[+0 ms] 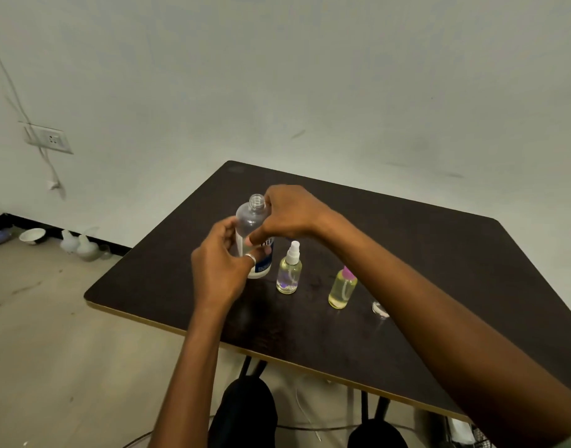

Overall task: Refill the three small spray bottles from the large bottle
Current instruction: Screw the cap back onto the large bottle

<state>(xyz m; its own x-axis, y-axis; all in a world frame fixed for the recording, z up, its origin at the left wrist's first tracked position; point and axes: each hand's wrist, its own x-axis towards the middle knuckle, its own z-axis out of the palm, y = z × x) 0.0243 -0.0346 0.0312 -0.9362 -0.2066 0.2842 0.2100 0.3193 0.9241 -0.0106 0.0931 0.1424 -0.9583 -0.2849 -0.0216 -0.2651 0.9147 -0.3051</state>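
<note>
The large clear bottle (252, 218) stands upright on the dark table (423, 253) near its left side, its threaded neck open with no cap on. My left hand (219, 270) grips its lower body over the blue-and-white label. My right hand (290, 215) curls round the bottle's shoulder from the right, thumb across the front. Right of it stands a small spray bottle with a white sprayer (289, 273), holding yellowish liquid. Farther right is a small bottle with a pink top (341, 291), also yellowish. A small clear object (379, 310) shows beside my right forearm, mostly hidden.
The table's near edge runs diagonally below my arms, with my knees under it. On the floor at the left wall lie a white bowl (32, 236) and some pale plastic bottles (80, 245). A wall socket (50, 139) with a hanging cable is above them.
</note>
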